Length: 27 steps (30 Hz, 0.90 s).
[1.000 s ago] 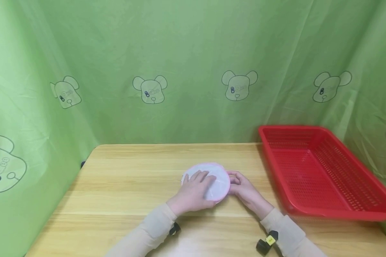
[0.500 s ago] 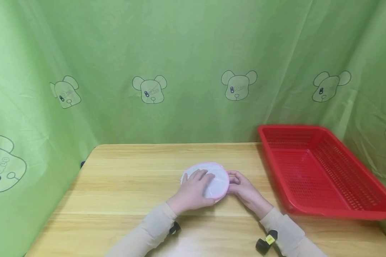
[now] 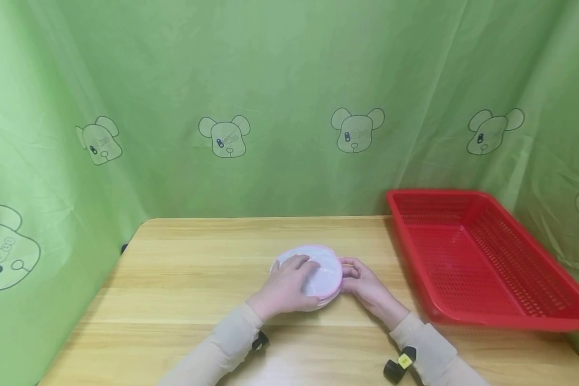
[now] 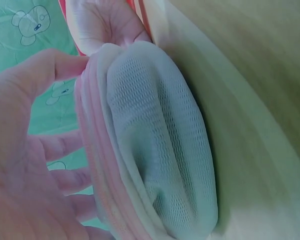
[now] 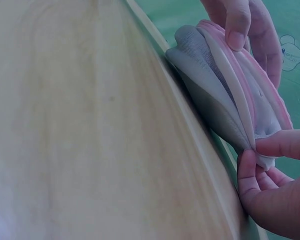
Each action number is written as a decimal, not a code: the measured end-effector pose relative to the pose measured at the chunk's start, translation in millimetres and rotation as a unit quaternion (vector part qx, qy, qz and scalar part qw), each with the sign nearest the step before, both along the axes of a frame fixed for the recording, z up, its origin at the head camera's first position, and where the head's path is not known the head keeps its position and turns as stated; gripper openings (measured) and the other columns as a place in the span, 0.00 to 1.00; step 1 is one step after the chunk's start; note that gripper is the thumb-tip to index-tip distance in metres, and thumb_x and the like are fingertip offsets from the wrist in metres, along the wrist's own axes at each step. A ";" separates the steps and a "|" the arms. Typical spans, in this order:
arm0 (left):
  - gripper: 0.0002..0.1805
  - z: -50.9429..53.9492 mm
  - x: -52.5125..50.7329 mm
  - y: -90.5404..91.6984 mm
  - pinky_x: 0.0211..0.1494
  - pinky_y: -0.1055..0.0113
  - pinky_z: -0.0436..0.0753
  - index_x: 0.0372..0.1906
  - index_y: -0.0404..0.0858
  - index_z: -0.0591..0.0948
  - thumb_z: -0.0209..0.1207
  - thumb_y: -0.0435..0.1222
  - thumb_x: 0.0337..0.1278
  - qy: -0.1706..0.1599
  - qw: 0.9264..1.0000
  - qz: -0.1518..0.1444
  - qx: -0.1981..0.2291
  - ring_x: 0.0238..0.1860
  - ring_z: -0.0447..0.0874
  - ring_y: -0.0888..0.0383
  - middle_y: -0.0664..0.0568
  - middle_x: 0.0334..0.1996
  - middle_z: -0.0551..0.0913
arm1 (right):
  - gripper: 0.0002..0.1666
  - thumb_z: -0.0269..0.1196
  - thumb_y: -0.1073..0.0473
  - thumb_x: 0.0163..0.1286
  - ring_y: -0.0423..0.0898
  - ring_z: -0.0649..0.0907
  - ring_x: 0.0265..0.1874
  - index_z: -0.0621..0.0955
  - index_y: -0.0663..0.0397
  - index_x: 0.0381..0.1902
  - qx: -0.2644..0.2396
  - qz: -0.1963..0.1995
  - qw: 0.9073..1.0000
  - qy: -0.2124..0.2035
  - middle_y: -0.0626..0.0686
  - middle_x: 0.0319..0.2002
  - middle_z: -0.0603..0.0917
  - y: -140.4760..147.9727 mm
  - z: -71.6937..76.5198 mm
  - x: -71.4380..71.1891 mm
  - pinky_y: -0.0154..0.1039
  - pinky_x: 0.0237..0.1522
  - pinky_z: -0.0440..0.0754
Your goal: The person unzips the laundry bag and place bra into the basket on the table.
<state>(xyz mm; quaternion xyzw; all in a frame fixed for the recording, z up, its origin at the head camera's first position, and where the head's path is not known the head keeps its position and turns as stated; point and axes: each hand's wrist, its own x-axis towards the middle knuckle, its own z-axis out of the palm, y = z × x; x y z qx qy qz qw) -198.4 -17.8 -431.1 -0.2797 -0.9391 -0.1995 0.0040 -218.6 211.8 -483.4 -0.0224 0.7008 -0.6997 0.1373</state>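
Note:
A round mesh bag [image 3: 327, 276] with a white top and pink trim is on the wooden table, between both hands. Its grey mesh body [image 4: 157, 135] bulges below the pink-edged rim in the left wrist view. My left hand [image 3: 286, 287] lies over the bag's top with fingers spread, its thumb touching the near rim. At the bag's right edge, my right hand [image 3: 371, 289] pinches the rim; the right wrist view shows its thumb and index finger [image 5: 282, 145] closed on the pale edge. The left palm covers part of the bag's top in the head view.
A red plastic basket [image 3: 415, 268] with perforated sides stands on the right of the table [image 3: 198, 268]. Green curtains [image 3: 289, 64] with printed bear heads hang behind and at both sides. Black wrist cameras [image 3: 399, 367] sit on the sleeves.
My left hand has shifted slightly left, and more of the bag's layered side shows below its near rim. The right hand keeps its hold with hardly any movement.

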 end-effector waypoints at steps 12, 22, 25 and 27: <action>0.46 -0.7 0.0 0.6 0.70 0.40 0.66 0.69 0.42 0.68 0.66 0.58 0.44 0.070 0.993 -0.018 -0.094 0.69 0.67 0.46 0.45 0.69 0.70 | 0.40 0.62 0.75 0.54 0.40 0.82 0.37 0.62 0.67 0.65 0.004 -0.001 1.000 0.000 0.47 0.41 0.80 -0.5 1.9 1.5 0.33 0.41 0.83; 0.52 -0.1 1.4 -0.2 0.70 0.41 0.66 0.72 0.43 0.64 0.70 0.57 0.41 0.061 0.991 -0.027 -0.119 0.70 0.65 0.45 0.45 0.71 0.66 | 0.41 0.62 0.76 0.53 0.40 0.82 0.37 0.61 0.66 0.65 0.003 -0.003 1.000 -0.003 0.47 0.41 0.81 0.5 -0.1 0.5 0.33 0.42 0.83; 0.50 1.0 0.5 -1.4 0.71 0.41 0.66 0.72 0.43 0.64 0.68 0.58 0.44 0.057 0.992 -0.033 -0.107 0.70 0.65 0.44 0.44 0.71 0.66 | 0.40 0.62 0.76 0.53 0.40 0.82 0.36 0.61 0.66 0.65 0.001 -0.002 1.000 -0.004 0.47 0.41 0.81 0.4 -0.1 0.2 0.32 0.42 0.83; 0.49 1.8 0.0 -2.5 0.71 0.42 0.65 0.72 0.44 0.64 0.66 0.59 0.46 0.058 0.993 -0.036 -0.096 0.70 0.66 0.45 0.44 0.70 0.67 | 0.40 0.62 0.76 0.54 0.40 0.82 0.37 0.61 0.66 0.65 -0.001 0.001 1.000 -0.002 0.47 0.41 0.80 0.4 0.6 0.2 0.32 0.42 0.83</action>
